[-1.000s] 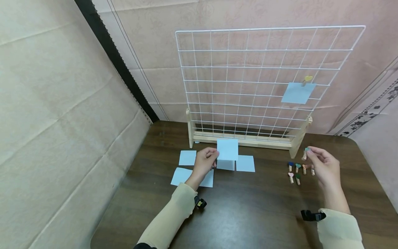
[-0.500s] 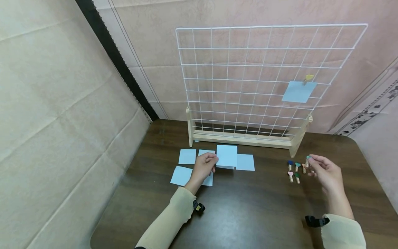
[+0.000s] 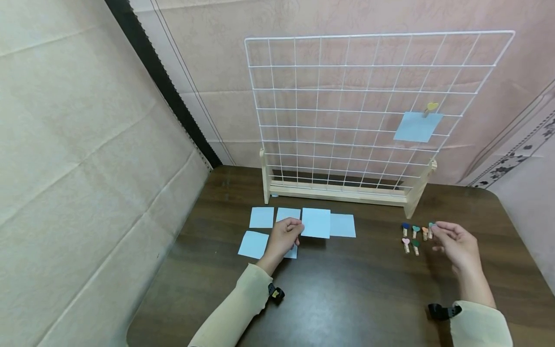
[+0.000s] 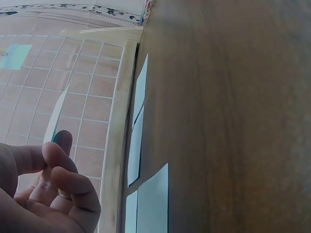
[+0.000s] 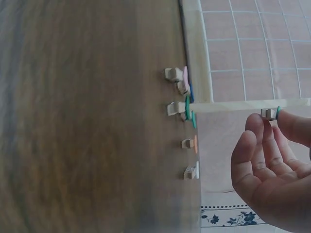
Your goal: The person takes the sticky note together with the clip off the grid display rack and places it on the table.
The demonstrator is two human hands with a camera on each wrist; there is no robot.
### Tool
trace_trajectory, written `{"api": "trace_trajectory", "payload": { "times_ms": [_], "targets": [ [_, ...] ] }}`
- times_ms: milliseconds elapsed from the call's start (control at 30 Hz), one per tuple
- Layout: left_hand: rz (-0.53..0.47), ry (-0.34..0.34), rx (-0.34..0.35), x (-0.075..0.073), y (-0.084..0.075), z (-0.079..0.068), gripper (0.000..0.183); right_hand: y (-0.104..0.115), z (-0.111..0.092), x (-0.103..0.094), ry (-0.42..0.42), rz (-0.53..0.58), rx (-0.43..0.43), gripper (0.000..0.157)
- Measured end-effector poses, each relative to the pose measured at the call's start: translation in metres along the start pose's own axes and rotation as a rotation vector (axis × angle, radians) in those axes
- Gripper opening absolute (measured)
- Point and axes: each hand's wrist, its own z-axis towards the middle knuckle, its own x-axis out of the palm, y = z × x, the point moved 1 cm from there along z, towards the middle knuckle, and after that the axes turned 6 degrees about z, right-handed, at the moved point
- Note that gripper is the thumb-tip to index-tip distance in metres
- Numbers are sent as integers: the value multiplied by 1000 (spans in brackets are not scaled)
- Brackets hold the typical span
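My left hand (image 3: 283, 237) pinches a square sheet of light blue paper (image 3: 316, 223) by its left edge, above the table. In the left wrist view that sheet (image 4: 56, 116) appears nearly edge-on, between thumb and finger. My right hand (image 3: 460, 246) pinches a small wooden clothespin (image 5: 267, 114) with a green top, clear of the table in the right wrist view. Beneath it lie several more clothespins, among them a pink-topped one (image 3: 405, 242), a dark blue one (image 3: 405, 226) and an orange one (image 5: 188, 143). Several blue sheets lie around my left hand, including one (image 3: 253, 244) partly behind it.
A white wire grid (image 3: 338, 101) stands in a pale wooden base (image 3: 338, 192) at the back of the brown table (image 3: 347, 294). One blue sheet (image 3: 417, 127) hangs at its right, held by a yellow heart-topped clothespin (image 3: 430, 107). Cloth covers the wall (image 3: 104, 183) at left.
My left hand has lowered the held sheet a little, and it now overlaps the papers below. My right hand has moved slightly down and right with the green-topped clothespin.
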Motion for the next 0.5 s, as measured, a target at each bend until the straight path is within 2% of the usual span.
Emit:
{"api": "trace_trajectory", "payload": {
  "times_ms": [233,333,500],
  "targets": [
    [15,-1,-23,1,6,-3,20,-5,1,-5,13,-78,66,8],
    [23,-2,-31,2,7,-4,20,-8,2,-7,30,-93,68,9],
    [27,6,-48,2,12,-8,18,-12,5,-8,37,-184,67,11]
  ]
}}
